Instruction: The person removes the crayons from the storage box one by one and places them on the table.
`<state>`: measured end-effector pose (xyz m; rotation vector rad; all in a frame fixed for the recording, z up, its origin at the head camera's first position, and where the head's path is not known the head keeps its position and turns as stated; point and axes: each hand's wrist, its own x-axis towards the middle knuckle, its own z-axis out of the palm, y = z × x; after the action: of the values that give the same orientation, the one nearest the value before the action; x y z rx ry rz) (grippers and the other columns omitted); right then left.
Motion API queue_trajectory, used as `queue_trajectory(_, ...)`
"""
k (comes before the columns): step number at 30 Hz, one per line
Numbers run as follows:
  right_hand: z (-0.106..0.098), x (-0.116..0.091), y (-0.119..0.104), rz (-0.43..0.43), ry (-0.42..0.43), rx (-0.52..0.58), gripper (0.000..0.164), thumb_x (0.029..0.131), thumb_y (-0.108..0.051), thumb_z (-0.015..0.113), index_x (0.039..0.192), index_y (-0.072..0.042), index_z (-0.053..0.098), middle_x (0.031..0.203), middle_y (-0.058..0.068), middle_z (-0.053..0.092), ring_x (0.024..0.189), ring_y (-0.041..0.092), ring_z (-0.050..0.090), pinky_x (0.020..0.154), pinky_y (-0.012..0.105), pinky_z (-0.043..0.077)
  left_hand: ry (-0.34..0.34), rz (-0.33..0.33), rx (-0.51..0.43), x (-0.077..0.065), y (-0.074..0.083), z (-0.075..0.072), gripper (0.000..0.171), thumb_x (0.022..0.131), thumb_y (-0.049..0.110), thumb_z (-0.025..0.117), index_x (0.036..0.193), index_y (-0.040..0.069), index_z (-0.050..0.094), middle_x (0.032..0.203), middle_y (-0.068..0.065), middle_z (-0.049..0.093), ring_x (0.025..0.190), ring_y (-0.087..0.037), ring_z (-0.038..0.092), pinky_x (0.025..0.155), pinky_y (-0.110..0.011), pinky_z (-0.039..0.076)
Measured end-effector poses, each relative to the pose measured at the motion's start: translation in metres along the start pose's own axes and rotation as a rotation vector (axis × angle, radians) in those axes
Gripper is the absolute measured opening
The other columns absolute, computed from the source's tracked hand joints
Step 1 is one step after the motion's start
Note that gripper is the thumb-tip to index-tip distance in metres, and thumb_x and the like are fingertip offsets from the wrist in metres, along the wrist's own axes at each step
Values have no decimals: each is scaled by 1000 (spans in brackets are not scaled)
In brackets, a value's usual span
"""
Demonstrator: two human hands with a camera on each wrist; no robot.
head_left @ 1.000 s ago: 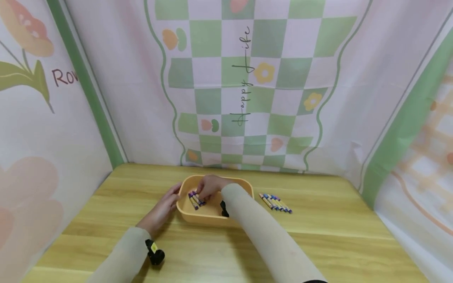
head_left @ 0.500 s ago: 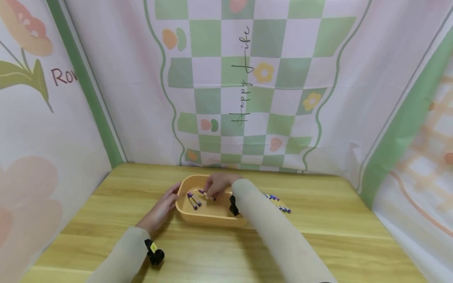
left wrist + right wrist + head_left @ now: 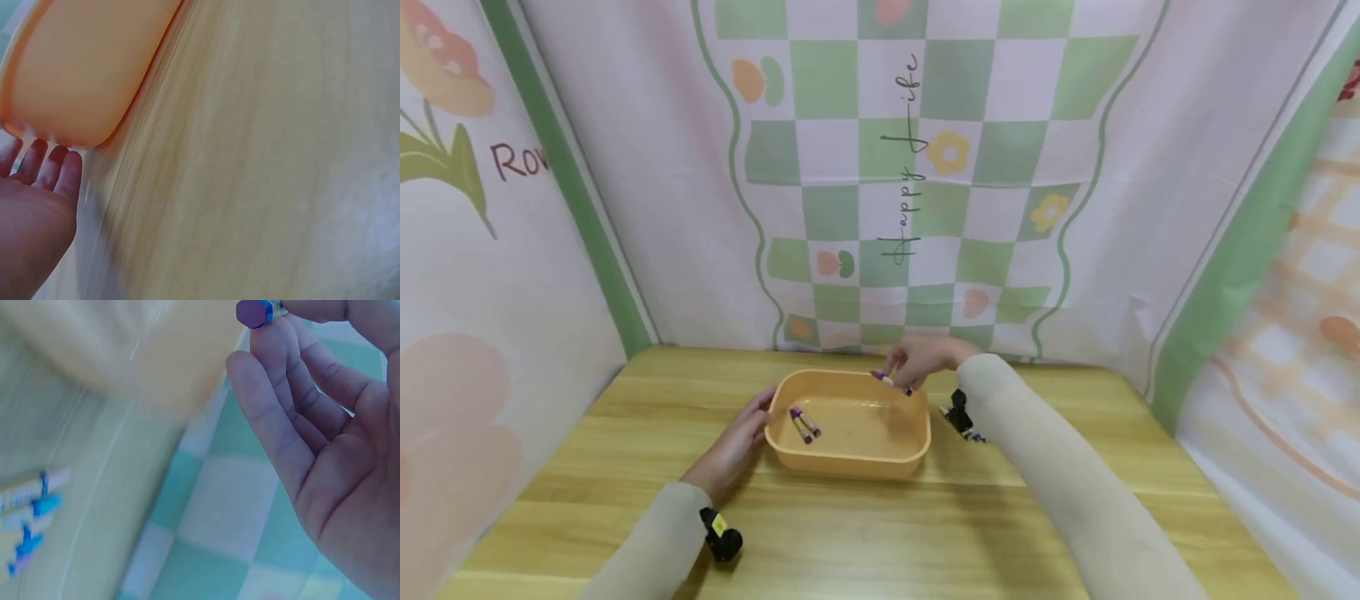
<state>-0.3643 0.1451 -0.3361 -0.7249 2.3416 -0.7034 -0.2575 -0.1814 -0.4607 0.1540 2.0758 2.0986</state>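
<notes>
My right hand (image 3: 921, 358) pinches a purple crayon (image 3: 882, 378) with a pale wrapper, above the back right of the orange plastic bin (image 3: 850, 468). From the right wrist, the crayon's purple end (image 3: 252, 314) shows between thumb and fingers. Two more purple-tipped crayons (image 3: 806, 423) lie in the bin's left part. At the bin's left end is my left hand (image 3: 730, 446). Its fingertips rest at the outer wall (image 3: 81, 81), fairly straight in the left wrist view.
Several crayons (image 3: 28, 503) lie side by side on the wooden table (image 3: 850, 533), right of the bin. My right wrist camera (image 3: 958, 414) covers part of them in the head view. A checked curtain (image 3: 887, 208) hangs behind the table.
My right hand has taken a crayon from the group in the bin and lifted it up and rightward, toward the rim. My left hand stays at the bin's side.
</notes>
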Motion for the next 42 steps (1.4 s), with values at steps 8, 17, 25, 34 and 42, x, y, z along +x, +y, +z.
queue_trajectory(8,-13,-41,36,34,50,-10,45,81,-3,64,124,4,60,97,11,66,83,21,63,82,35,59,5,-11,-24,-3,-1,-1,60,104,12,35,161,10,17,166,-13,14,148,-34,22,120,-48,21)
queue_trajectory(17,-10,-81,89,121,131,4,41,79,-7,66,120,1,64,95,12,68,82,22,64,81,40,59,20,-35,-23,-4,1,0,61,104,14,36,161,10,16,166,-13,12,149,-34,21,120,-47,21)
queue_trajectory(25,11,-99,137,168,143,115,43,75,-1,61,118,4,62,72,2,58,65,16,52,69,37,53,21,-29,-27,-3,2,0,61,103,12,35,161,9,16,166,-14,12,148,-35,21,120,-48,21)
queue_trajectory(34,25,-107,157,198,198,185,38,75,-1,63,113,7,64,83,8,65,73,18,62,73,38,59,9,-27,-35,-1,1,1,60,104,11,35,161,9,16,166,-13,14,148,-33,23,120,-46,21)
queue_trajectory(42,27,-106,159,212,182,192,35,79,-4,67,113,6,63,89,11,65,78,21,63,75,39,59,-11,-11,-29,-2,1,1,60,104,13,36,161,10,17,166,-12,14,148,-32,22,121,-47,19)
